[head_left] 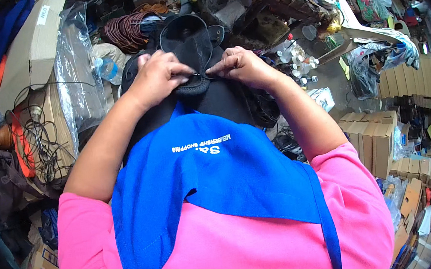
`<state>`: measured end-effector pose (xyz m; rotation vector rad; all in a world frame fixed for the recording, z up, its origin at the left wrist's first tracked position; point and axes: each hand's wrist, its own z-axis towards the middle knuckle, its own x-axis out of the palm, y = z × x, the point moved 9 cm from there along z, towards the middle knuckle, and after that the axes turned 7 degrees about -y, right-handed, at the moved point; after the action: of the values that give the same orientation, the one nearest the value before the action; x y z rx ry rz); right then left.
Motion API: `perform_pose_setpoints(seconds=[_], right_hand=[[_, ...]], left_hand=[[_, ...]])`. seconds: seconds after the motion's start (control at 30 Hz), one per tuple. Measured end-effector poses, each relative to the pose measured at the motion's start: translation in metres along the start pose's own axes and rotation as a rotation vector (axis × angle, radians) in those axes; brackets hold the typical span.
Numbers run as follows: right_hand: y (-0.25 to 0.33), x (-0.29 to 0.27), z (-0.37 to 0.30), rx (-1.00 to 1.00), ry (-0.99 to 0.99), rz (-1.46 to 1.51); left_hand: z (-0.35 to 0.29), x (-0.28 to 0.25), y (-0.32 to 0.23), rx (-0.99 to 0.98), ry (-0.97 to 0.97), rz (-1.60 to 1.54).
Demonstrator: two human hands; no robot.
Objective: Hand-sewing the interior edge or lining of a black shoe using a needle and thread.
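On my lap lies a black boot, its round opening facing away from me and a tab with small holes standing out on its right. My left hand comes in from the left, its thumb and fingertips pinched closed at the boot's near part. From the right, my right hand pinches the same part with its fingertips, a short gap from the left ones. A tiny bright spot shows between the fingertips; what it is cannot be made out.
A bundle of brown cord lies beyond my left hand. Clear plastic wrap and a cardboard box stand on the left. Several small bottles are right of my right hand, with stacked cartons nearer.
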<state>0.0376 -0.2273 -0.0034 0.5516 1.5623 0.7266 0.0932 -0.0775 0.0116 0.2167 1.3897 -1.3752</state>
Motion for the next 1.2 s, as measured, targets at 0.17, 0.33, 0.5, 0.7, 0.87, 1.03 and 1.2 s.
perform_pose_setpoints(seconds=[0.17,0.33,0.5,0.7,0.87,1.03,1.2], right_hand=[[0.001,0.003,-0.006,0.03,-0.004,0.048],[0.0,0.007,-0.006,0.022,-0.031,0.1],[-0.008,0.01,-0.007,0.059,-0.031,0.176],[0.011,0.006,-0.014,0.05,-0.109,0.052],[0.017,0.005,-0.02,-0.05,-0.174,-0.092],[0.013,0.0,-0.023,0.077,-0.233,0.046],[-0.008,0.017,-0.025,0.363,-0.173,0.499]], left_hand=[[-0.012,-0.009,-0.003,-0.038,-0.069,0.063],[-0.013,-0.001,0.006,-0.155,0.007,0.008],[-0.005,0.004,0.009,-0.211,0.046,-0.034],[-0.005,0.006,0.008,-0.264,0.085,-0.069],[-0.005,0.01,0.012,-0.3,0.172,-0.154],[-0.006,0.004,0.016,-0.193,0.113,-0.086],[-0.007,0.006,0.018,-0.294,0.067,-0.063]])
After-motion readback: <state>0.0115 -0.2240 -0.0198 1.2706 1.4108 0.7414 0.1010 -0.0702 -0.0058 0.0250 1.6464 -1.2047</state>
